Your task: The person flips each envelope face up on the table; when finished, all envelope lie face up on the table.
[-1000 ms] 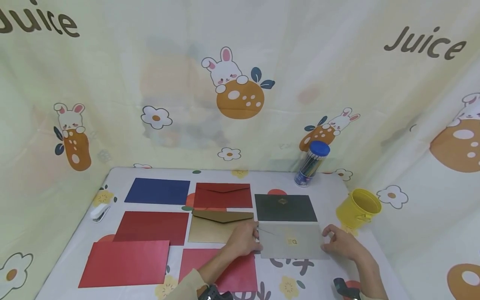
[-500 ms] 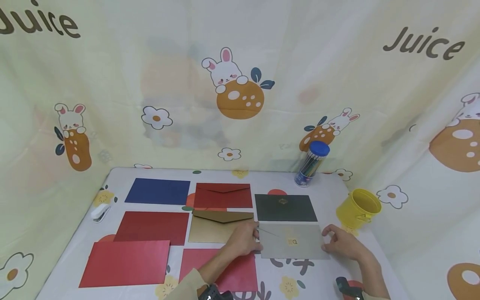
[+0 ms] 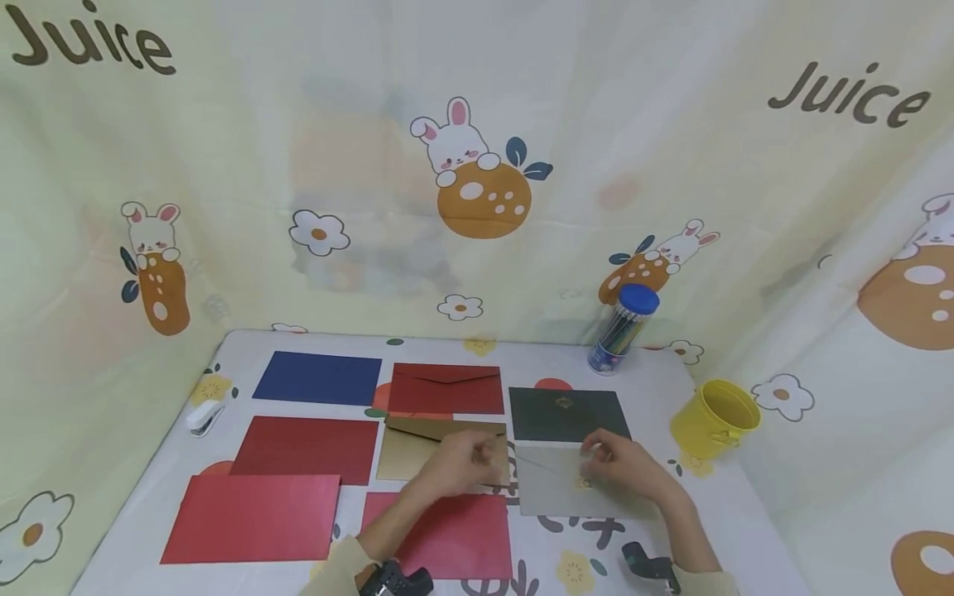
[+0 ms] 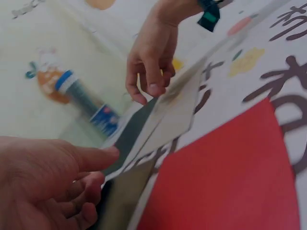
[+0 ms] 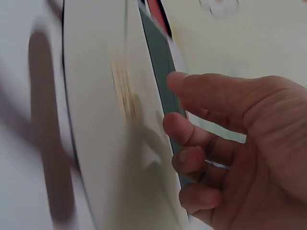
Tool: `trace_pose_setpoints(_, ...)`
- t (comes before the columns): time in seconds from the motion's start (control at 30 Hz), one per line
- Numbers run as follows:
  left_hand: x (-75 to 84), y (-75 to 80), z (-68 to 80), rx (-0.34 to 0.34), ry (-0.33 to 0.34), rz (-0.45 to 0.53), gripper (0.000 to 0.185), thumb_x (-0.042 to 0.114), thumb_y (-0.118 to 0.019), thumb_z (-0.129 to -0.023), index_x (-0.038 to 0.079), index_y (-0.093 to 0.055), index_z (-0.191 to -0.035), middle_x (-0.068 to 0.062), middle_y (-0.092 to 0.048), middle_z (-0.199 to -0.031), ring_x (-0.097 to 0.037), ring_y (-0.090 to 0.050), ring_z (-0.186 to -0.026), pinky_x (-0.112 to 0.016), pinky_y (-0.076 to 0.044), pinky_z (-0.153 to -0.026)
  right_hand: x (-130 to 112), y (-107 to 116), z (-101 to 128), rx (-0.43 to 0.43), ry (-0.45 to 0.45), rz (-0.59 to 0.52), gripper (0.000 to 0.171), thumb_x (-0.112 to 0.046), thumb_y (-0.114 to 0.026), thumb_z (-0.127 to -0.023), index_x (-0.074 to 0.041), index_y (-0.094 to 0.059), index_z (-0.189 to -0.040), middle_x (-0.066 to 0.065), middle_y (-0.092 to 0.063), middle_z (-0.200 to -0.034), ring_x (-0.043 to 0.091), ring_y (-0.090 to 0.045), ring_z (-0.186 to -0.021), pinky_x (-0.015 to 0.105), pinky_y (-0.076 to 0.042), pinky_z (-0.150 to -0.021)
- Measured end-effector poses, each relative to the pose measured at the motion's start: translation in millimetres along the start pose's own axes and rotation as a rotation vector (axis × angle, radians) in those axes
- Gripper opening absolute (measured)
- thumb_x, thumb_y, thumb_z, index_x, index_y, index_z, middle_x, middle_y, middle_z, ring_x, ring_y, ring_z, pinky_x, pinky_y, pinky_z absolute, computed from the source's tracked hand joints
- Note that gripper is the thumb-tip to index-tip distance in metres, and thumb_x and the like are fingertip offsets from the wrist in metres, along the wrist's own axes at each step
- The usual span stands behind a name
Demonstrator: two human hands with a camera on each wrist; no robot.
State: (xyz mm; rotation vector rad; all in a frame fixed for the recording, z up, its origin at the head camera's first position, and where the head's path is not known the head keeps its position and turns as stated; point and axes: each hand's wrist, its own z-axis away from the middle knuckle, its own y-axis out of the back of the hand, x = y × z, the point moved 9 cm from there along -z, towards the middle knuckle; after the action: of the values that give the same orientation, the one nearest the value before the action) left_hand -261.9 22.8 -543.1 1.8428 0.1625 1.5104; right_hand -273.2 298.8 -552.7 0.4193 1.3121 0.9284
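A grey envelope (image 3: pixel 547 495) with a small gold seal (image 3: pixel 581 481) lies flat at the front right of the table. My right hand (image 3: pixel 614 462) hovers over its middle, fingers loosely bent, fingertips at the seal; the left wrist view shows those fingertips (image 4: pixel 146 91) touching the grey envelope (image 4: pixel 172 115). In the right wrist view the right hand (image 5: pixel 225 143) sits just above the grey envelope (image 5: pixel 96 143). My left hand (image 3: pixel 465 463) lies relaxed over the gold envelope (image 3: pixel 402 455), just left of the grey one, holding nothing. The left hand (image 4: pixel 57 177) has its fingers loose.
Several red envelopes (image 3: pixel 447 534), a blue envelope (image 3: pixel 316 378) and a dark green envelope (image 3: pixel 566 414) lie in rows on the table. A blue-capped pencil tube (image 3: pixel 622 329) stands at the back right, a yellow bucket (image 3: pixel 714 416) at the right edge, a white stapler (image 3: pixel 203 416) at the left.
My right hand has moved left from the grey envelope's right edge to its middle by the seal. My left hand has left the envelope's left edge and shifted over the gold envelope.
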Motion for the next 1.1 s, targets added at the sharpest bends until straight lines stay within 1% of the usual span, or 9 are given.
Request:
trace_pose_setpoints(0.1, -12.6, 22.7, 10.7, -0.014, 0.006, 0.028, 0.054, 0.021, -0.079, -0.088, 0.001, -0.060, -0.136, -0.002, -0.066, -0.100, -0.009, -0.060, -0.079, -0.022, -0.052, -0.064, -37.3, -21.7, -15.6, -0.024, 0.082, -0.015, 0.031, -0.026, -0.076, -0.090, -0.017, -0.064, -0.118, 0.000, -0.061, -0.091, 0.019, -0.056, -0.080, 0.032, -0.048, -0.066)
trace_pose_setpoints(0.2, -27.4, 50.0, 24.0, -0.004, 0.019, 0.070, 0.055, 0.017, -0.078, -0.089, -0.001, -0.058, -0.137, -0.007, -0.066, -0.101, -0.015, -0.064, -0.072, -0.023, -0.051, -0.058, -75.3, -45.9, -29.4, -0.060, 0.170, -0.028, 0.031, -0.026, -0.075, -0.091, -0.017, -0.065, -0.119, -0.001, -0.062, -0.091, 0.017, -0.057, -0.079, 0.029, -0.049, -0.064)
trace_pose_setpoints(0.3, -45.7, 82.7, 40.6, 0.053, 0.074, 0.090, 0.057, 0.015, -0.078, -0.089, 0.000, -0.056, -0.140, -0.007, -0.067, -0.101, -0.021, -0.067, -0.066, -0.024, -0.049, -0.051, -113.1, -72.0, -40.2, -0.122, 0.263, -0.065, 0.032, -0.026, -0.074, -0.093, -0.015, -0.064, -0.121, -0.002, -0.062, -0.089, 0.015, -0.057, -0.075, 0.028, -0.049, -0.061)
trace_pose_setpoints(0.47, -82.1, 141.5, 76.0, 0.206, 0.216, -0.010, 0.057, 0.017, -0.081, -0.086, 0.006, -0.060, -0.138, -0.001, -0.066, -0.097, -0.016, -0.061, -0.066, -0.025, -0.046, -0.053, -175.6, -116.7, -51.7, -0.228, 0.384, -0.120, 0.034, -0.024, -0.073, -0.093, -0.013, -0.065, -0.125, -0.006, -0.067, -0.095, 0.010, -0.062, -0.082, 0.027, -0.053, -0.068)
trace_pose_setpoints(0.53, -96.1, 163.0, 91.0, 0.249, 0.259, -0.058, 0.057, 0.019, -0.080, -0.087, 0.005, -0.059, -0.138, -0.002, -0.066, -0.098, -0.015, -0.058, -0.071, -0.025, -0.047, -0.056, -196.2, -133.2, -55.9, -0.259, 0.415, -0.139, 0.037, -0.025, -0.074, -0.093, -0.013, -0.064, -0.127, -0.006, -0.070, -0.101, 0.007, -0.064, -0.090, 0.026, -0.054, -0.073)
trace_pose_setpoints(0.67, -120.5, 197.6, 118.2, 0.299, 0.309, -0.107, 0.062, 0.023, -0.078, -0.089, 0.003, -0.053, -0.143, -0.007, -0.067, -0.107, -0.018, -0.059, -0.083, -0.024, -0.050, -0.062, -223.5, -159.3, -64.5, -0.312, 0.441, -0.210, 0.043, -0.027, -0.074, -0.092, -0.012, -0.062, -0.132, -0.001, -0.072, -0.112, 0.006, -0.068, -0.093, 0.029, -0.058, -0.070)
trace_pose_setpoints(0.77, -135.8, 216.5, 136.2, 0.324, 0.328, -0.144, 0.064, 0.023, -0.078, -0.089, 0.001, -0.052, -0.143, -0.011, -0.067, -0.112, -0.022, -0.061, -0.093, -0.028, -0.054, -0.071, -237.3, -171.9, -69.1, -0.340, 0.453, -0.239, 0.045, -0.027, -0.072, -0.094, -0.012, -0.060, -0.135, 0.004, -0.071, -0.121, 0.008, -0.068, -0.099, 0.029, -0.057, -0.071)
trace_pose_setpoints(0.93, -159.2, 237.4, 163.4, 0.325, 0.388, -0.175, 0.065, 0.022, -0.076, -0.091, -0.005, -0.048, -0.143, -0.023, -0.065, -0.121, -0.039, -0.063, -0.107, -0.048, -0.057, -0.088, -253.7, -183.9, -72.9, -0.366, 0.440, -0.271, 0.048, -0.026, -0.069, -0.095, -0.011, -0.058, -0.139, 0.007, -0.066, -0.132, 0.018, -0.062, -0.121, 0.026, -0.052, -0.088)
trace_pose_setpoints(1.1, -177.8, 252.4, 181.6, 0.323, 0.485, -0.223, 0.068, 0.025, -0.072, -0.093, -0.012, -0.044, -0.142, -0.033, -0.060, -0.125, -0.050, -0.059, -0.114, -0.058, -0.054, -0.090, -262.4, -192.2, -76.3, -0.387, 0.417, -0.348, 0.048, -0.023, -0.068, -0.096, -0.009, -0.056, -0.141, 0.012, -0.062, -0.137, 0.027, -0.059, -0.128, 0.028, -0.051, -0.092)
